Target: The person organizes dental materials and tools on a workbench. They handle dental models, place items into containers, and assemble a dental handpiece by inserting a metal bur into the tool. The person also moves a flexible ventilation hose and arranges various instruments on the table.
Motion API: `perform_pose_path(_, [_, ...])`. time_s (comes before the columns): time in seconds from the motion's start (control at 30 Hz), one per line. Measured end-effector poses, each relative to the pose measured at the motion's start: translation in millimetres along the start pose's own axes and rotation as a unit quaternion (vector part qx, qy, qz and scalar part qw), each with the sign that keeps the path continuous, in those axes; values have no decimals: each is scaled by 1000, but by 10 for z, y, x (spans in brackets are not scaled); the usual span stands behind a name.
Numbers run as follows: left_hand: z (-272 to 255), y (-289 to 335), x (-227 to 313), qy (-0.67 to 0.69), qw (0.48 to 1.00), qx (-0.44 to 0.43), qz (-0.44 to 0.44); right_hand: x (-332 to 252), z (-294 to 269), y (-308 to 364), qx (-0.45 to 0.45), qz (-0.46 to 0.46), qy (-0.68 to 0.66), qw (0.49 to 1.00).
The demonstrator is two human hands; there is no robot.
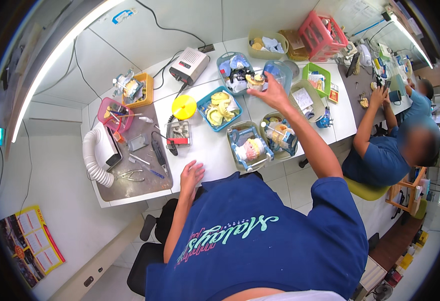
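Observation:
My right hand (272, 94) reaches across the white bench and grips a yellowish plaster dental cast (254, 81) between thumb and fingers. The cast is above the right edge of a blue-grey basket (224, 66) with blue and black pieces in it. Near the bench's front edge rests my left hand (192, 175), empty, fingers stretched out. Between the hands is a teal basket (209, 116) of yellow plaster casts (221, 108). Two baskets nearer me hold blue articulators; on the left one (250, 145) a pink and white model shows.
At the left, a grey work area holds a handpiece (158, 152), pliers (131, 175) and a white suction hose (90, 155). A control box (190, 65) and a yellow disc (184, 107) stand behind. A co-worker (388, 150) sits at the right. Green baskets and a red crate (320, 32) line the back right.

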State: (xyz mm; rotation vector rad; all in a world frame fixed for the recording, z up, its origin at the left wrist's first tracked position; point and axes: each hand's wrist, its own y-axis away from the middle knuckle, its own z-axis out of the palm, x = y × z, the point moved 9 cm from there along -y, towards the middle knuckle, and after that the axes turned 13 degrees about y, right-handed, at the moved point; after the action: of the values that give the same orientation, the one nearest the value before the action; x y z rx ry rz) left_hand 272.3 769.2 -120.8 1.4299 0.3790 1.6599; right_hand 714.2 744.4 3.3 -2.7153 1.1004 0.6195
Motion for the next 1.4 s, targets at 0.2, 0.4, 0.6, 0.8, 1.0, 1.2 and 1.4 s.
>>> perform_pose_path(0.2, [-368,242,-126,74,995,70,11,-175,40,-170,-21,-1,-22,1000])
perform_pose_path(0.4, [-447,199,-204,91,992,88,-5,-266,8,-374,14,-8,-49,999])
perform_pose_path(0.6, [-451,128,-151,70,994,86,2,-314,63,-700,46,-4,-36,998])
perform_pose_path(0.8, [-498,68,-140,77,993,93,-1,-396,70,-891,-19,-4,8,1000])
perform_pose_path(1.0, [-617,146,-261,96,990,106,-12,463,-595,-1038,106,-3,-6,994])
perform_pose_path(1.2, [-745,120,-404,101,990,98,-30,1197,-320,-971,-12,23,185,982])
perform_pose_path(1.4, [-692,137,-262,89,991,99,-20,1035,-47,-832,26,-54,124,990])
